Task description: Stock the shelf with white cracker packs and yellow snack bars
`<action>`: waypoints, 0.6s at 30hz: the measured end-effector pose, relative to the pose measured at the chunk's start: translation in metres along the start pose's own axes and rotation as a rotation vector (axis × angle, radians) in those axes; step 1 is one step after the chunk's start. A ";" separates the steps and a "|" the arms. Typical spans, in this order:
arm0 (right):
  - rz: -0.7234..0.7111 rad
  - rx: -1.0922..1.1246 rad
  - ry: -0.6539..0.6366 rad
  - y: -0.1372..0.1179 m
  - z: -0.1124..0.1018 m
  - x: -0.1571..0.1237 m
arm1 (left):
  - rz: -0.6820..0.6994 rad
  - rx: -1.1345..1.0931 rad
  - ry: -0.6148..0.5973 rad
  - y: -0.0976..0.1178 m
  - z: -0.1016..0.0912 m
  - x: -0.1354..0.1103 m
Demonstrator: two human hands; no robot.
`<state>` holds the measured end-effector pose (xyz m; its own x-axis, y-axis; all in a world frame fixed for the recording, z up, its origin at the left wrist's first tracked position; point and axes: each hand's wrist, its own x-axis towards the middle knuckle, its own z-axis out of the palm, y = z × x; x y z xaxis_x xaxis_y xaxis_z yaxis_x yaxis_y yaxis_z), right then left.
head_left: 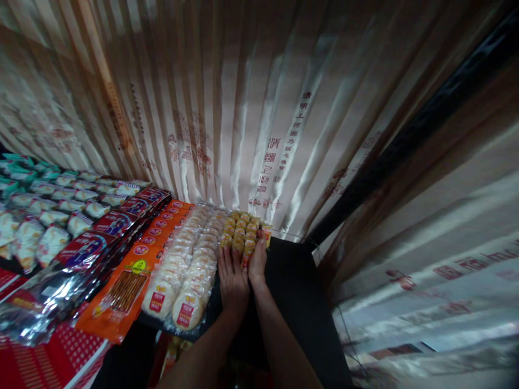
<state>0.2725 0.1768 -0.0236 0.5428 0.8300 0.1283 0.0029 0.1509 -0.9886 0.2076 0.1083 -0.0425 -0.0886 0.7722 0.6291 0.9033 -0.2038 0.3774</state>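
Observation:
Both my hands reach forward to a clear pack of small yellow round snacks (242, 229) lying at the back of a dark table (300, 292). My left hand (232, 278) rests flat with fingers stretched out, fingertips touching the pack's near edge. Beside it, my right hand (258, 263) presses along the pack's right side with the fingers together; I cannot make out whether it grips the pack. To the left of the yellow pack lie two rows of clear packs holding pale round cakes (188, 265) with red labels.
Further left lie orange packs (135, 275), dark red packs (117, 221), silver foil packs (44, 302) and white-green wrapped snacks (48, 210). A shiny beige curtain (243, 108) with red printed characters hangs close behind and to the right. A thin wire (292, 236) runs along the table's back edge.

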 end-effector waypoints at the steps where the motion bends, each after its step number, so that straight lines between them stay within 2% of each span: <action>1: -0.011 0.009 0.020 0.000 -0.001 -0.001 | 0.003 -0.008 0.015 0.000 0.001 0.000; 6: -0.046 0.022 0.122 -0.001 -0.012 -0.018 | -0.005 -0.017 0.061 -0.002 0.006 -0.001; 11: 0.037 0.015 0.172 -0.008 -0.035 -0.059 | -0.028 -0.058 0.026 -0.001 0.002 -0.003; 15: 0.119 0.013 0.147 -0.018 -0.050 -0.094 | 0.016 -0.074 0.002 0.000 -0.003 -0.003; 18: 0.112 0.021 0.126 -0.023 -0.058 -0.117 | 0.058 -0.096 -0.034 0.002 -0.010 -0.003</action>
<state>0.2576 0.0447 -0.0205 0.6396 0.7687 0.0046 -0.0808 0.0732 -0.9940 0.2056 0.0991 -0.0366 -0.0212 0.7772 0.6289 0.8618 -0.3047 0.4055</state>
